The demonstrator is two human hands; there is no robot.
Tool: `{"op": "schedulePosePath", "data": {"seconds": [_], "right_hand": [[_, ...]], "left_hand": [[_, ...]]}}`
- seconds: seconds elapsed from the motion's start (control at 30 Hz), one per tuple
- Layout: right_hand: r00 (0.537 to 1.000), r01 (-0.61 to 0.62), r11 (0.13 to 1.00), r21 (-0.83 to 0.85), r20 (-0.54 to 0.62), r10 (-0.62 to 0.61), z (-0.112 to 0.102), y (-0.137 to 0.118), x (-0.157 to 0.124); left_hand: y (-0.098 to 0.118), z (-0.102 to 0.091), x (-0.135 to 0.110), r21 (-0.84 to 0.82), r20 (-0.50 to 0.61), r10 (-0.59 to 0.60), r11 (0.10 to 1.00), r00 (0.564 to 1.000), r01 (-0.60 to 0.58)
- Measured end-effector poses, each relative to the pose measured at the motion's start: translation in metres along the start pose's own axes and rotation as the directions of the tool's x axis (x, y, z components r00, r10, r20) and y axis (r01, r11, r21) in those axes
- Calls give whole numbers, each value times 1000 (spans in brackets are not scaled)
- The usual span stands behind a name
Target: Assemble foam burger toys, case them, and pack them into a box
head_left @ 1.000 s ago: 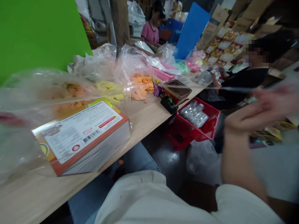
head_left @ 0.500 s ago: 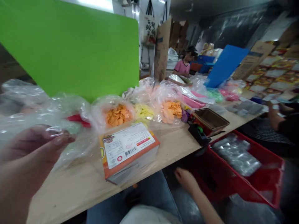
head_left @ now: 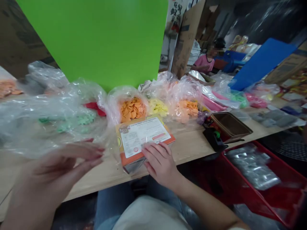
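An orange and white carton (head_left: 147, 132) with a printed label lies near the table's front edge. On its front top edge rests my right hand (head_left: 160, 161), fingers stretched over the label and thumb lower by the front side. To the left of the carton, my left hand (head_left: 64, 169) hovers over the table, thumb and fingers apart, with nothing visible between them. Close beyond it is a clear plastic bag (head_left: 57, 108) with green pieces (head_left: 82, 119) inside. Behind the carton, other bags hold orange pieces (head_left: 133, 109) and yellow pieces (head_left: 158, 107).
A tall green board (head_left: 103, 41) stands behind the bags. Right of the carton are a black tape dispenser (head_left: 214, 139) and a brown tray (head_left: 232, 124). A red crate (head_left: 249, 188) with clear packs sits below the table edge. A person in pink (head_left: 203, 62) sits farther back.
My right hand has come up from below the table edge onto the carton. My left hand has moved right, and its pinch has loosened. The view has shifted left.
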State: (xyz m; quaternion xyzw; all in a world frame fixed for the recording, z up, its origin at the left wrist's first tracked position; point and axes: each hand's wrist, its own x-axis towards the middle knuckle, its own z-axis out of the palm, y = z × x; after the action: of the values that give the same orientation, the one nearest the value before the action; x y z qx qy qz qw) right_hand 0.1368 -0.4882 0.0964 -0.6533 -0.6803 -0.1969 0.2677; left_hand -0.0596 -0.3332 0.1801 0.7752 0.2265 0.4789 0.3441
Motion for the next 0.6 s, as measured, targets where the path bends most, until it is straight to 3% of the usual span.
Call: {"op": "schedulePosePath", "data": {"seconds": [0.03, 0.13, 0.2, 0.27, 0.33, 0.4, 0.5, 0.57, 0.6], "right_hand": [[1000, -12, 1000, 12, -1, 12, -1, 0, 1], [999, -46, 998, 31, 3, 46, -3, -3, 4], [998, -68, 997, 39, -2, 68, -1, -5, 6], [996, -89, 995, 37, -15, 90, 4, -6, 8], [993, -109, 994, 18, -33, 109, 9, -6, 9], [990, -131, 991, -15, -56, 130, 13, -8, 7], [981, -146, 989, -10, -128, 143, 12, -9, -12], [954, -201, 976, 77, -212, 213, 3, -3, -32], [921, -272, 949, 162, -243, 305, -4, 3, -42]], "left_hand": [[-1, -2, -8, 22, 114, 93, 995, 989, -96], [-10, -5, -32, 65, 409, 286, 938, 866, -341], [-19, -7, -48, 107, 471, 329, 900, 819, -423], [-29, -6, -64, 196, 420, 322, 881, 848, -431], [-39, -3, -80, 293, 337, 224, 898, 915, -328], [-47, 3, -93, 301, 273, 67, 942, 960, -151], [-56, 13, -106, 163, 296, -133, 983, 946, 87], [-60, 17, -109, 83, 348, -176, 984, 921, 157], [-62, 18, -109, 67, 379, -180, 984, 908, 167]]}}
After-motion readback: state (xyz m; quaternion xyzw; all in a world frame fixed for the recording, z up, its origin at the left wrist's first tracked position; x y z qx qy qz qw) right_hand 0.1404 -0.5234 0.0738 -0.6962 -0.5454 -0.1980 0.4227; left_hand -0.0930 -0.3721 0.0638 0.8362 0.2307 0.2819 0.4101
